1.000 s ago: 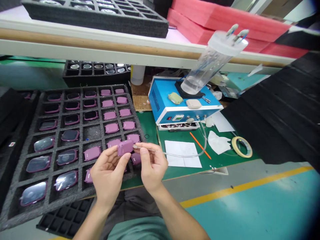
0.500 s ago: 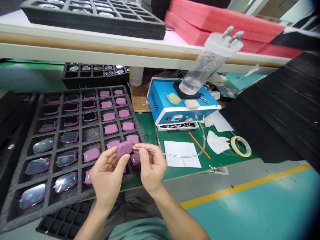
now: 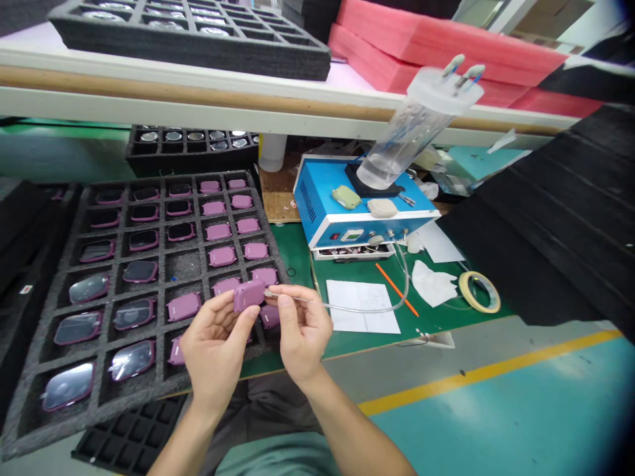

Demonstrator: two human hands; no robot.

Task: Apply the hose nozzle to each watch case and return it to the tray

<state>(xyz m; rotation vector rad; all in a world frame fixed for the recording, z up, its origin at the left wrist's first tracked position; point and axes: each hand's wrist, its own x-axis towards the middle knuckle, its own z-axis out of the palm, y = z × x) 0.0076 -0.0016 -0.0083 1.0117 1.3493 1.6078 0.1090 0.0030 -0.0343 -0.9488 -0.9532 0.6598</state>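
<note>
My left hand (image 3: 214,347) holds a mauve plastic watch case (image 3: 248,296) between thumb and fingers, just above a black foam tray (image 3: 30,350). My right hand (image 3: 302,330) pinches a thin metal nozzle (image 3: 292,297), whose tip meets the right side of the case. A transparent tube (image 3: 362,309) runs from that nozzle to a blue benchtop instrument (image 3: 322,195). Rows of similar mauve cases and glass-faced watch parts (image 3: 183,307) sit in the tray's cells below my hands.
A transparent cylinder (image 3: 397,142) stands on the blue instrument. A green mat (image 3: 297,264) carries paper (image 3: 362,324), an orange pen (image 3: 397,291) and masking tape (image 3: 479,291). A white shelf (image 3: 198,99) runs overhead, and black cloth (image 3: 536,231) hangs at right.
My hands, the case and the nozzle stay nearly in the same place. The whole view has only shifted slightly.
</note>
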